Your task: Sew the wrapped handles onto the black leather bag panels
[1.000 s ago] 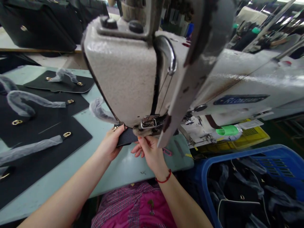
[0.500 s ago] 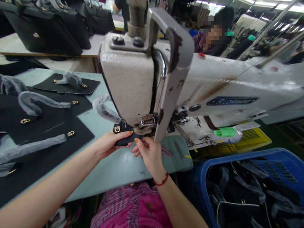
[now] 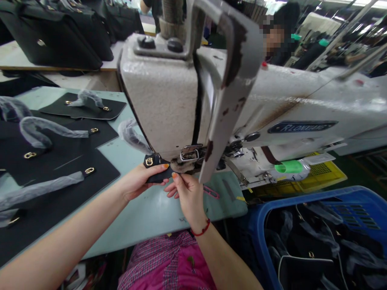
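The pale green, smooth tabletop spreads under and to the left of the white, scuffed metal sewing machine, which is the landmark here. Just below the machine's head lies the small black leather-like piece with a gold buckle, its far end hidden under the machine. The left hand holds that piece between thumb and fingers; the right hand is close beside it, thumb near forefinger, and I cannot tell whether it grips the edge. Left of the machine, flat black panels with plastic-wrapped handles cover much of the table. Behind them, glossy black handbags stand on a white, wood-edged bench. Right of the machine's near side sits a blue plastic basket filled with black pieces, and a yellow plastic crate is under its arm. Beyond the machine, a person shows in a crowded, strip-lit room.
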Available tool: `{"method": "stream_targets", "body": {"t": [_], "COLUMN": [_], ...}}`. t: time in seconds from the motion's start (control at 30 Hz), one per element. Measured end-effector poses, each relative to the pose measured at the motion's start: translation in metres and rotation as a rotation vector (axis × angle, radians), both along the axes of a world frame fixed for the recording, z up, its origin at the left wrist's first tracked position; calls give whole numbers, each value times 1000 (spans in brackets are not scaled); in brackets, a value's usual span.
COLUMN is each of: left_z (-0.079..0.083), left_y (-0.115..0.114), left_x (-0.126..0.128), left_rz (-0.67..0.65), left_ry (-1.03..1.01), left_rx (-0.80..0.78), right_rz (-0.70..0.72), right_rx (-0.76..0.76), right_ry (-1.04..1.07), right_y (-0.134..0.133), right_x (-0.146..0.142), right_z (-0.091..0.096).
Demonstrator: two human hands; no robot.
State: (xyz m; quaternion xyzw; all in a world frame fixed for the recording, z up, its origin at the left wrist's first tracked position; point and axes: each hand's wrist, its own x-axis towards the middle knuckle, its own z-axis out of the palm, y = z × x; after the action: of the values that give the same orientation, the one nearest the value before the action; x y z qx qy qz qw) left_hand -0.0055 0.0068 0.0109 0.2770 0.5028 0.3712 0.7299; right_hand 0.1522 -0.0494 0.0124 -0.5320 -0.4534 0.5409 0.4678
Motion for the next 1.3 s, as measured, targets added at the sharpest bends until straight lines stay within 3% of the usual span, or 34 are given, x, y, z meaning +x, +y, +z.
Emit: {"method": "stream_targets", "body": {"t": [0.3,0.6,1.0,1.3], "left_z": [-4,-4,-2,3], "left_y": [6,-4,-36,-65], "left_x": [-3,2,31,80], "left_rz": [-56,51,384,737], "left_ry": [29,-15,-86,-212], "left_rx": [23,44,59,130], "right_rz": [-104,-168,-154,-57], "right_rx": [-17,-29,-68,-31], "right_ry": [77,114,180,175], "right_y": [0,1,1,1], "right_x": [-18,-26,-19,1], "right_z": [-3,-4,0,-2]}}
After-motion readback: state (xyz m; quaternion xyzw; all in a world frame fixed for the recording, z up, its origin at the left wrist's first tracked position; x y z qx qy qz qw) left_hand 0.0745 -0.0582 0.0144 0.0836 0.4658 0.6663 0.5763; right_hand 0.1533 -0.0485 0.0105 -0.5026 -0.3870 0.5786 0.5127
